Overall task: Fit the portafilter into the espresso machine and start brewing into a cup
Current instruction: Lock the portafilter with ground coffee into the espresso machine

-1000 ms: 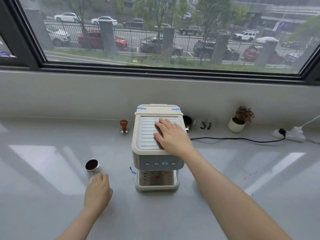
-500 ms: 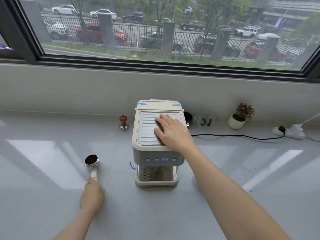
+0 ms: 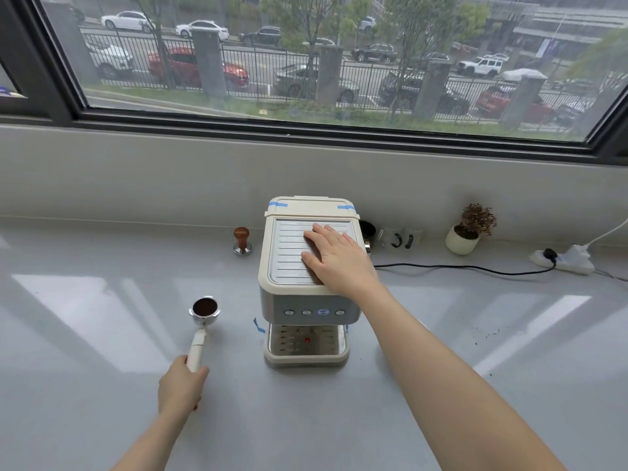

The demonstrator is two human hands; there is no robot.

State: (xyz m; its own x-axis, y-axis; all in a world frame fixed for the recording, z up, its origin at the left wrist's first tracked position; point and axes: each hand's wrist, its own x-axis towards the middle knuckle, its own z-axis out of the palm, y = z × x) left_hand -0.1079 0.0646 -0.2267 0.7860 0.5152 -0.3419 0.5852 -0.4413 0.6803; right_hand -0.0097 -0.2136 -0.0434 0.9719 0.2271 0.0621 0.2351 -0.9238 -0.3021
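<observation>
A cream espresso machine [image 3: 307, 302] stands in the middle of the grey counter, with a row of buttons on its front and an empty drip tray [image 3: 306, 346] below. My right hand [image 3: 334, 258] lies flat on its ribbed top, fingers spread. To the machine's left is the portafilter [image 3: 203, 321], its steel basket full of dark ground coffee and its cream handle pointing toward me. My left hand [image 3: 181, 385] is closed around the end of that handle. Glass cups [image 3: 399, 236] stand behind the machine on the right, partly hidden.
A wooden-topped tamper [image 3: 242, 240] stands left of the machine near the wall. A small potted plant [image 3: 470, 229] and a white power strip [image 3: 565, 259] with a black cable [image 3: 458, 266] lie at the right. A window ledge wall runs behind.
My left hand slid back along the handle toward me and closed on its end, uncovering most of the handle. The right hand stayed on the machine's top.
</observation>
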